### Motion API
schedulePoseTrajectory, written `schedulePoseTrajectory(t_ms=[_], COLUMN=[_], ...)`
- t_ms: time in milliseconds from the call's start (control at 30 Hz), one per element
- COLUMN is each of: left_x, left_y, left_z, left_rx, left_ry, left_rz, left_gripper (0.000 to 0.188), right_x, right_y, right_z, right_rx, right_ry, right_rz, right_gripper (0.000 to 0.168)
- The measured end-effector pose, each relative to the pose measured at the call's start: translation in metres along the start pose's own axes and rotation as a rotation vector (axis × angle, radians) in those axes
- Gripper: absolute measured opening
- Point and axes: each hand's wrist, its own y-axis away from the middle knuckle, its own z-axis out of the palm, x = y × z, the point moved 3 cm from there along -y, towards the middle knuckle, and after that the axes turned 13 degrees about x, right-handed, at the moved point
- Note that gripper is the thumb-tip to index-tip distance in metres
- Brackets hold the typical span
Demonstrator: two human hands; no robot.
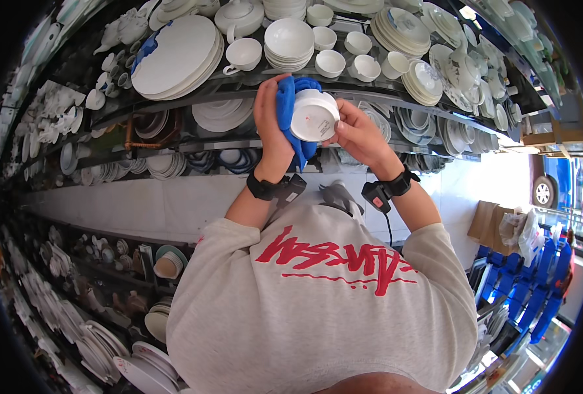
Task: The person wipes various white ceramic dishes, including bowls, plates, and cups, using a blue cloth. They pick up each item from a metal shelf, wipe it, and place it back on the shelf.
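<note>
Held between both hands is a small white ceramic ashtray-like dish point(313, 117) with notches in its rim. Its flat base, bearing a small red mark and some print, faces me. My left hand point(273, 128) presses a blue cloth point(287, 111) around the dish's left side. The fingers of my right hand point(358, 130) pinch its right edge, thumb on the base. Just beyond the hands, similar notched white dishes point(365, 68) and small white cups point(330, 63) stand on the shelf. A stack of white bowls point(289, 43) is beside them.
Large plates point(178, 56) are stacked at left, near a white teacup point(243, 54) and a teapot point(239, 18). More stacked plates point(422, 81) line the right. Lower shelves hold crockery point(222, 114). Behind me stand plates point(148, 369); blue crates point(523, 285) are at right.
</note>
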Motion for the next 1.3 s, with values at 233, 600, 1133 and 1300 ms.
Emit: schedulePoseTrajectory(t_ms=[233, 600, 1133, 1300], left_x=[-0.046, -0.039, -0.012, -0.017], left_y=[-0.013, 0.001, 0.004, 0.003], left_z=[-0.027, -0.071, -0.118, -0.119], left_rx=[0.194, 0.239, 0.466, 0.426], left_ry=[0.090, 0.285, 0.261, 0.279], left_rz=[-0.137, -0.214, -0.143, -0.174], left_gripper=[0.033, 0.040, 0.040, 0.039], right_x=[-0.008, -0.113, -0.082, -0.079], right_y=[-0.013, -0.176, -0.277, -0.277], right_z=[-0.021, -0.164, -0.231, -0.235], right_rx=[0.006, 0.531, 0.453, 0.494], right_ry=[-0.263, 0.526, 2.081, 2.045], right_rz=[0.042, -0.267, -0.367, -0.347], right_gripper=[0.040, 0.041, 0.029, 0.027])
